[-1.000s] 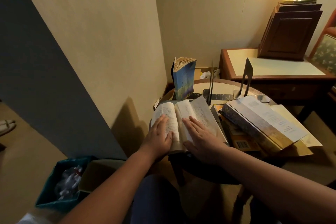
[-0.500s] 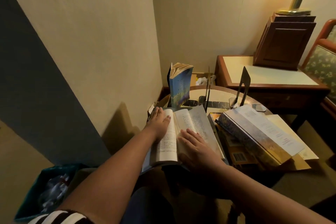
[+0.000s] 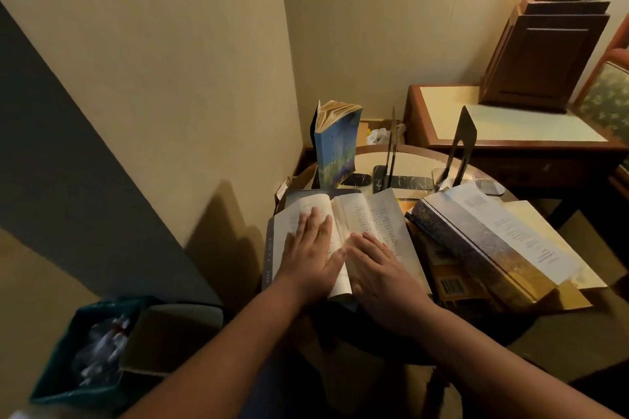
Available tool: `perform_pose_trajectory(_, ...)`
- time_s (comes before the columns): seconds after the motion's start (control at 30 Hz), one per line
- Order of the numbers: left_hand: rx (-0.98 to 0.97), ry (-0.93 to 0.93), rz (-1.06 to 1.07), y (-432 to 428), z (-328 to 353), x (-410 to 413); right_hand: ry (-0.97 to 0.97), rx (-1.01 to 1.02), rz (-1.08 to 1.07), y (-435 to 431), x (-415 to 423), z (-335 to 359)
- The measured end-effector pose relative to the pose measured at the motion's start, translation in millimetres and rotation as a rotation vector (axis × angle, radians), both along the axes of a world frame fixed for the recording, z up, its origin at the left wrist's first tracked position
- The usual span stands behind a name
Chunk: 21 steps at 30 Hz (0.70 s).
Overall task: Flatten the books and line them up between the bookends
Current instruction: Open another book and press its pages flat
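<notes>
The open book [image 3: 374, 218] lies pages up at the near edge of the round table [image 3: 418, 160]. The left hand [image 3: 311, 258] presses flat on its left page, fingers straight and together. The right hand [image 3: 384, 275] lies flat on the right page, fingers straight, gripping nothing. Just to the right sits a tilted pile of books [image 3: 476, 248]. Behind, a blue book [image 3: 337, 146] stands upright with fanned pages. To its right stand an edge-on bookend [image 3: 392, 153] and a second bookend [image 3: 459, 146], apart from each other. A green bin [image 3: 61, 357] sits on the floor at left.
</notes>
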State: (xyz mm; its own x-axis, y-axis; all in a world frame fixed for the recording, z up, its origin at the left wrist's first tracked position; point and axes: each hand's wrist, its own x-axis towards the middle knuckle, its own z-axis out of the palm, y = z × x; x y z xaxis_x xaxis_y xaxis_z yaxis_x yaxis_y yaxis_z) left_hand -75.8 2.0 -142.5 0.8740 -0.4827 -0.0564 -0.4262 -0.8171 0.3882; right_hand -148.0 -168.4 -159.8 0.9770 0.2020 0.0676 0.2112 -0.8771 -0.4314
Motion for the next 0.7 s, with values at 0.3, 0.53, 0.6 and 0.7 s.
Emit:
perform_pose_trajectory(0.3,-0.052,0.057,-0.025,32,2,-42,0.016,-0.041,0.012,1,-4,1)
perform_pose_trajectory(0.53,-0.071,0.149,0.083,5,16,2,0.014,-0.067,-0.009,2,-6,0)
perform_pose_trajectory(0.6,-0.076,0.163,0.131,-3,19,19,0.028,-0.072,-0.011,1,-5,0)
perform_pose_trajectory(0.7,-0.063,0.164,0.149,-11,18,40,0.039,-0.071,-0.011,1,-3,3)
